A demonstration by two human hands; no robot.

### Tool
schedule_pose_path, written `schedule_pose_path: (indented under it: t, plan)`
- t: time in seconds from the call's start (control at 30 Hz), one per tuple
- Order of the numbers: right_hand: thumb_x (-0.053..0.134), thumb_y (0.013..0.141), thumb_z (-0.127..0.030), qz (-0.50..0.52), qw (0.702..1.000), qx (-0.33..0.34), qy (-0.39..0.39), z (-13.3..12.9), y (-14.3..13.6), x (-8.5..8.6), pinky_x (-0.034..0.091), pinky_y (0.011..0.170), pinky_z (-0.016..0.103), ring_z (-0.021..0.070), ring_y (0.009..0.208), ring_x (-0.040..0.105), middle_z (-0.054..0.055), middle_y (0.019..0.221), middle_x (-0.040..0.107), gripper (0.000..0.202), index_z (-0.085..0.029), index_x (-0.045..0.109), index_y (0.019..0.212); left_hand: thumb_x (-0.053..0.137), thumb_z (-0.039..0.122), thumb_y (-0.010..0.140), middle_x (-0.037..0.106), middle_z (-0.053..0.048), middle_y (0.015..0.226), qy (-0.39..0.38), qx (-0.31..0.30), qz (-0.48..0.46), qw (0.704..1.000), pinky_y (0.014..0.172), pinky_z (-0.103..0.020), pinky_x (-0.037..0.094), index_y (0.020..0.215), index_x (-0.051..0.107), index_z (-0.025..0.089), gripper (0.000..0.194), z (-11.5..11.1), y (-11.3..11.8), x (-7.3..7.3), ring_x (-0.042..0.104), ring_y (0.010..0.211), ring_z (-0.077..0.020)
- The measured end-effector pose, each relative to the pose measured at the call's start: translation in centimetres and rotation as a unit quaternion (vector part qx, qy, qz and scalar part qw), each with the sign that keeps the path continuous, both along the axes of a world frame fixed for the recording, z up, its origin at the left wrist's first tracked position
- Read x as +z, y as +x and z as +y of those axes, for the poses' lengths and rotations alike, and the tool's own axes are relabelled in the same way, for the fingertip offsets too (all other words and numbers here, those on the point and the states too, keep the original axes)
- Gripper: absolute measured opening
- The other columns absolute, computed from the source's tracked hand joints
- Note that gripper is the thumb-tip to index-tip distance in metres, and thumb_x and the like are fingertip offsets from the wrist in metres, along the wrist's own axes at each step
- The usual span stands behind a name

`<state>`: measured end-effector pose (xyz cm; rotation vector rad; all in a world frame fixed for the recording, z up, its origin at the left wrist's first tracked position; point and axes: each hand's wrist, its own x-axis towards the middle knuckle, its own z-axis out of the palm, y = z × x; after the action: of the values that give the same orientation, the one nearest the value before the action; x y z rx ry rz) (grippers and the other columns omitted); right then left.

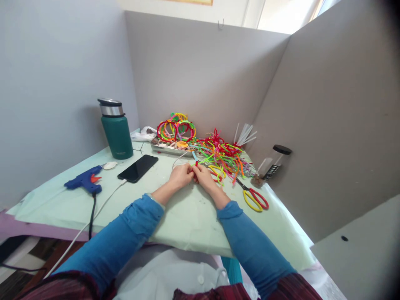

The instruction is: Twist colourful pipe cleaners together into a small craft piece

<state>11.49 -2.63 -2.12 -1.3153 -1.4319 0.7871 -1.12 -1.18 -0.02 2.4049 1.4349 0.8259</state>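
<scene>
My left hand [181, 175] and my right hand [204, 177] meet over the middle of the table. The fingers of both are closed around a small red pipe cleaner piece [196, 164]; most of it is hidden by the fingers. A bright green strand shows just behind the fingertips, and I cannot tell whether it joins the red piece. Close beyond my right hand lies a tangled heap of coloured pipe cleaners [222, 152]. Scissors [254, 199] with one red and one yellow handle rest to the right of it.
A metal tray [170, 149] holds scraps, with pipe cleaner rings [176, 129] above it. On the left are a green bottle [117, 135], a phone [138, 168] on a white cable, and a blue glue gun [83, 180]. A clear jar [271, 162] stands right. Grey panels [200, 71] enclose the table.
</scene>
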Motion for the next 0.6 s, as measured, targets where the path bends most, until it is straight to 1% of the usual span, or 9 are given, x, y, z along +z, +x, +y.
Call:
schedule_pose_path:
  t: [0.33, 0.6]
  plan:
    - [0.042, 0.083, -0.042, -0.015, 1.000, 0.000, 0.009, 0.12, 0.03, -0.13, 0.035, 0.041, 0.020, 0.0094, 0.044, 0.046, -0.004, 0.051, 0.048, 0.028, -0.018, 0.049, 0.070, 0.050, 0.029, 0.074, 0.067, -0.004, 0.076, 0.000, 0.001, 0.003, 1.000, 0.064, -0.023, 0.039, 0.079, 0.064, 0.017, 0.019, -0.20, -0.03, 0.21, 0.058, 0.071, -0.0152]
    - [0.042, 0.083, -0.042, -0.019, 1.000, -0.007, -0.001, -0.20, -0.10, 0.25, 0.036, 0.041, 0.020, 0.0093, 0.043, 0.045, -0.004, 0.051, 0.048, 0.027, -0.019, 0.049, 0.071, 0.051, 0.030, 0.074, 0.068, -0.004, 0.078, -0.012, 0.012, 0.006, 1.000, 0.065, -0.023, 0.040, 0.081, 0.065, 0.017, 0.020, -0.25, 0.03, 0.36, 0.059, 0.073, -0.0149]
